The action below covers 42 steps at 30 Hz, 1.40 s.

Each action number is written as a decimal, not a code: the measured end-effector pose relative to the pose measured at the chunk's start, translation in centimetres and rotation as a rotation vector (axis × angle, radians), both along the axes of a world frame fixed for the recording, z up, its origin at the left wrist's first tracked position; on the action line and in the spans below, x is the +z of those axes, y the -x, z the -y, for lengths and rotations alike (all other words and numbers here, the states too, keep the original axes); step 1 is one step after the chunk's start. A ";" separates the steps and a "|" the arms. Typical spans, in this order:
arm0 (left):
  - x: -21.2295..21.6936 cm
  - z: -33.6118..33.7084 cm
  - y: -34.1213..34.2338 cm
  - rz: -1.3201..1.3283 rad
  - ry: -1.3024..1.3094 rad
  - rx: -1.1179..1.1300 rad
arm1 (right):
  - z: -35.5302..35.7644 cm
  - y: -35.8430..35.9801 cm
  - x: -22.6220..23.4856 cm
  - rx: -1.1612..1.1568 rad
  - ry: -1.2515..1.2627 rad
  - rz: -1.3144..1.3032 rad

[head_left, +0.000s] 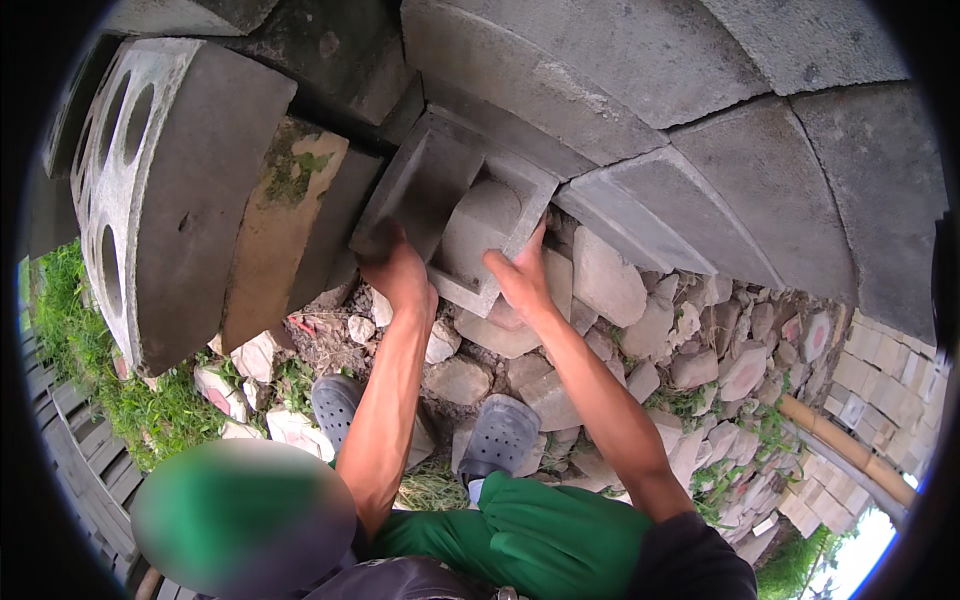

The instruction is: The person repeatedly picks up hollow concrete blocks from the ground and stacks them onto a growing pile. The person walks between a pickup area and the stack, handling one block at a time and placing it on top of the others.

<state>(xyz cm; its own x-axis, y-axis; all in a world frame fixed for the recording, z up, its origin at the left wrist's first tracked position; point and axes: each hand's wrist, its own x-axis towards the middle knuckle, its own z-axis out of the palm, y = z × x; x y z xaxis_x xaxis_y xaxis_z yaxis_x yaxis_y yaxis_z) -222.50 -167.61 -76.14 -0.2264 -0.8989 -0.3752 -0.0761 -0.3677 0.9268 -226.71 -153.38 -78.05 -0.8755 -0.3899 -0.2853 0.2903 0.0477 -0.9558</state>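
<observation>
A grey hollow concrete block [485,205] with two square cavities sits tilted in the gap between the stacked blocks. My left hand [398,272] grips its near-left side, with the fingers partly lost in dark shadow. At the near-right corner, my right hand [520,275] is closed on the wall, its thumb over the rim and its fingers along the outer side. Beneath the block's near edge lies a flat pale stone slab [500,335]. Whether the block rests fully on what is under it, I cannot tell.
Stacked concrete blocks [215,195] with round holes rise at left, and a wall of large grey blocks [750,170] runs along the far right. Uneven broken stones [690,365] cover the ground around my grey clogs [500,435]. A bamboo pole [850,450] lies at right.
</observation>
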 end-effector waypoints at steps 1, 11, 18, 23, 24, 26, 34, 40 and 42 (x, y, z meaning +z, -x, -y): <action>-0.1 0.3 0.2 -0.009 0.008 -0.017 | 0.1 0.4 -0.2 0.014 0.007 -0.007; -0.1 0.1 -1.2 -0.049 -0.004 -0.120 | 1.4 -2.7 1.2 -0.112 -0.163 0.039; -1.9 -1.7 -0.7 0.086 0.235 -0.008 | 2.7 -6.5 1.4 -0.208 -0.200 -0.038; -2.8 -1.6 -0.3 0.157 0.420 -0.067 | 2.0 -6.2 0.3 -0.203 -0.224 -0.162; -2.3 -1.8 0.0 0.174 0.413 -0.057 | 1.6 -6.1 0.4 -0.167 -0.243 -0.176; -2.9 -0.7 -0.8 0.156 0.406 -0.112 | 1.2 -6.0 1.2 -0.122 -0.202 -0.147; 4.1 -3.6 -4.1 0.230 0.805 -0.317 | -4.5 -0.3 3.4 -0.181 -0.143 0.037; 3.8 -0.8 -0.4 0.373 1.102 -0.754 | -1.6 -0.1 5.9 0.044 -0.501 -0.090; 3.0 -0.9 0.3 0.514 1.169 -0.805 | -1.4 0.0 6.1 0.043 -0.529 -0.101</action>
